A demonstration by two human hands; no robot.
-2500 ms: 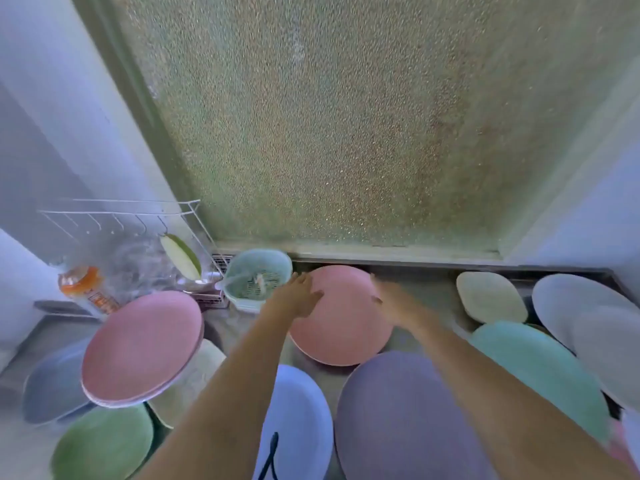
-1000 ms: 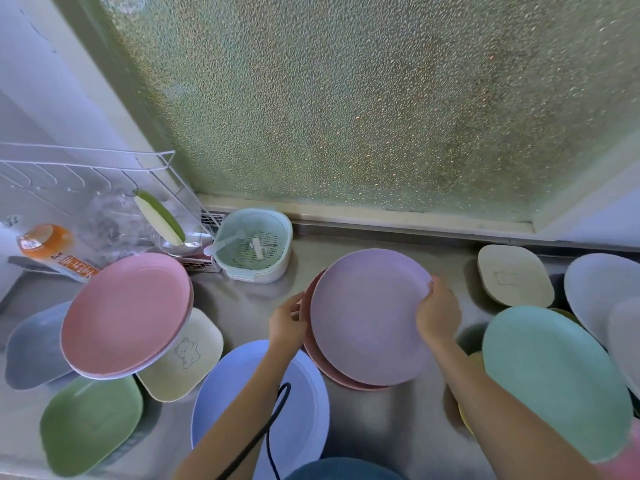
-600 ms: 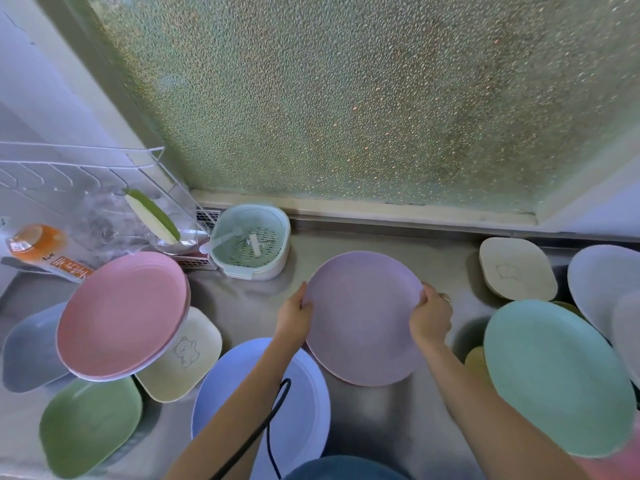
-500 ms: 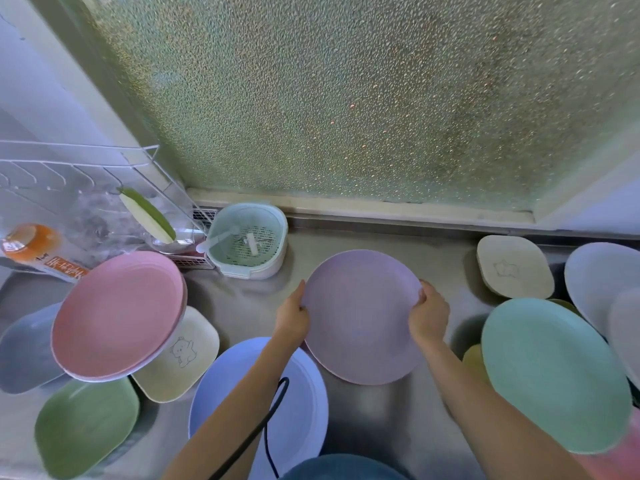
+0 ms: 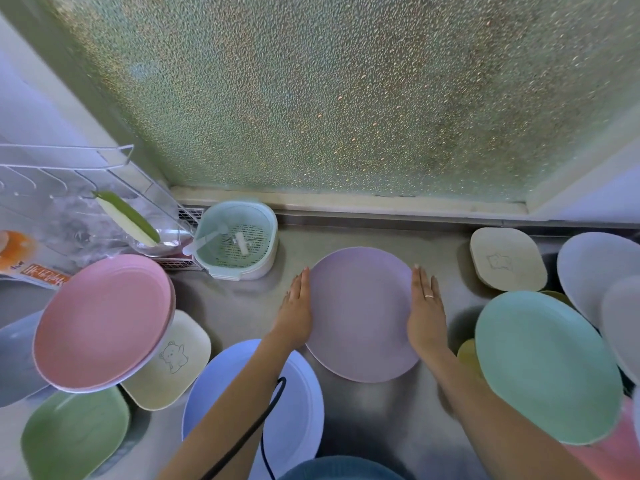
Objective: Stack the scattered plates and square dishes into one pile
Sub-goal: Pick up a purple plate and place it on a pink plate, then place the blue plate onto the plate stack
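A purple round plate lies flat on the steel counter in the middle; whatever is under it is hidden. My left hand and my right hand rest flat on either side of it, fingers straight, palms against its rim, gripping nothing. To the left are a pink plate, a cream square dish with a bear, a green square dish and a grey-blue dish. A blue plate sits under my left forearm. On the right are a teal plate, a cream square dish and grey plates.
A mint strainer basket stands behind the purple plate to the left, next to a white wire rack and an orange bottle. Frosted glass closes the back. A black cable hangs over the blue plate. A yellow dish peeks from under the teal plate.
The purple plate came down over the pink plate in the middle and now covers it. Both hands let go of its rim and flattened out beside it.
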